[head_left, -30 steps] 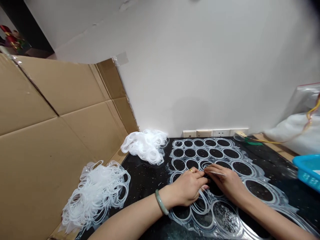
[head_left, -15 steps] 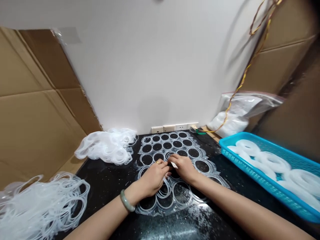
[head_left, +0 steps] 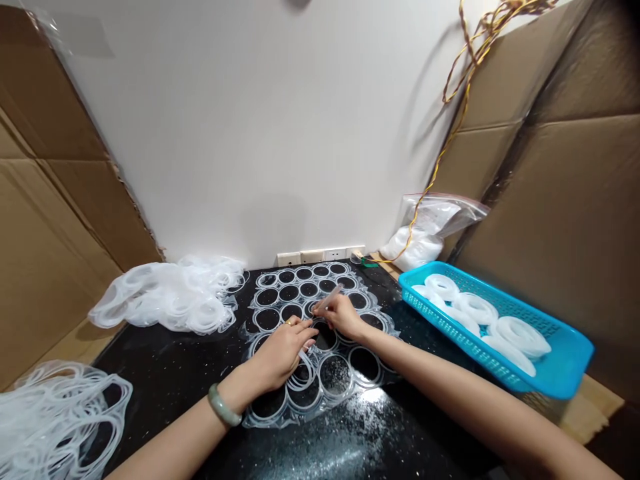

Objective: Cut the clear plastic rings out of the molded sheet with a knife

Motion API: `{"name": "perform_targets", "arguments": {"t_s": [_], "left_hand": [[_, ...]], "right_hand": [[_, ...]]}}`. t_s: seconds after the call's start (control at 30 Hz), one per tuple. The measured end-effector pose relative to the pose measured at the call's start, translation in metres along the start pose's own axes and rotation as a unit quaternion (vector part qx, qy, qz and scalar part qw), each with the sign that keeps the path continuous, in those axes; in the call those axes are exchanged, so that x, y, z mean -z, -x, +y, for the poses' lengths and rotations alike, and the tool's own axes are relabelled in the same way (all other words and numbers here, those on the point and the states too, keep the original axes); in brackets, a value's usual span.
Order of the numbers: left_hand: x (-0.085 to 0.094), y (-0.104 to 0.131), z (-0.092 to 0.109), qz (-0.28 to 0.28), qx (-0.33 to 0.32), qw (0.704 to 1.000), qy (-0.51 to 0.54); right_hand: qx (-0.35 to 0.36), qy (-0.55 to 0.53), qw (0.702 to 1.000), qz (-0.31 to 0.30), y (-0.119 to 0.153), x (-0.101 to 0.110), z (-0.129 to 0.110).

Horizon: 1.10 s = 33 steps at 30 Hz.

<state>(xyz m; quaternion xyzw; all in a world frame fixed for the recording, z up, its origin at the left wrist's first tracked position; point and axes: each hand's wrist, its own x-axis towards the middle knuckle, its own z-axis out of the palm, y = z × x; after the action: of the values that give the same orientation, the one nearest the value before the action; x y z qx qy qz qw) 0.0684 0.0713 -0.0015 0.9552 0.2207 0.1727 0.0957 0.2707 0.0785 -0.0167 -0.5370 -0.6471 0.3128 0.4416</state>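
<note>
A translucent sheet of moulded rings [head_left: 336, 393] lies flat on the black tabletop, its round openings in rows. My left hand [head_left: 284, 348] rests on the sheet's left-middle part, fingers curled together. Several loose translucent rings [head_left: 301, 381] hang from under its fingers, over the openings nearer me. Just to the right and farther away, my right hand [head_left: 341, 316] pinches a thin, pale, stick-like tool [head_left: 331, 297], tilted with its free end up and right. The tool's lower end is hidden by the fingers, close to a ring in the sheet's middle.
A blue basket [head_left: 450, 347] at right contains several white ring stacks [head_left: 475, 309]. Translucent ring sheets [head_left: 170, 293] are heaped at back left, looser ring scraps [head_left: 60, 420] at near left. A plastic bag [head_left: 425, 233], sockets [head_left: 313, 257] and a yellow-brown cable [head_left: 440, 157] are at the back.
The view has turned right, so everything sits farther left. My right hand has drawn slightly away from my left, and the pale tool now points up and right. The left hand keeps its rings.
</note>
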Motion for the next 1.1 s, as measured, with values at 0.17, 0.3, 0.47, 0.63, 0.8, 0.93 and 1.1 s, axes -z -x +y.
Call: {"name": "perform_targets", "arguments": {"t_s": [0.17,0.3,0.47,0.63,0.8,0.93,1.1], "left_hand": [[0.002,0.002,-0.001,0.005,0.003,1.000,0.020],[0.005,0.002,-0.004,0.035,0.027,0.996,0.082],[0.012,-0.003,-0.004,0.147,0.086,0.977,0.126],[0.012,-0.005,-0.002,0.114,0.092,0.969,0.198],[0.009,-0.003,-0.005,0.050,0.125,0.958,0.254],[0.012,-0.002,-0.006,0.070,0.147,0.961,0.226],[0.013,-0.002,-0.006,0.144,0.184,0.940,0.250]], "right_hand": [[-0.064,-0.152,0.986,0.006,-0.003,0.009,0.001],[-0.066,-0.191,0.979,-0.016,0.006,0.013,-0.006],[-0.066,-0.234,0.969,-0.047,0.020,0.014,-0.019],[-0.074,-0.286,0.951,-0.094,0.027,0.008,-0.024],[-0.069,-0.305,0.944,-0.109,0.030,0.005,-0.019],[-0.069,-0.308,0.943,-0.108,0.030,0.007,-0.017],[-0.071,-0.319,0.936,-0.131,0.031,0.006,-0.018]]}}
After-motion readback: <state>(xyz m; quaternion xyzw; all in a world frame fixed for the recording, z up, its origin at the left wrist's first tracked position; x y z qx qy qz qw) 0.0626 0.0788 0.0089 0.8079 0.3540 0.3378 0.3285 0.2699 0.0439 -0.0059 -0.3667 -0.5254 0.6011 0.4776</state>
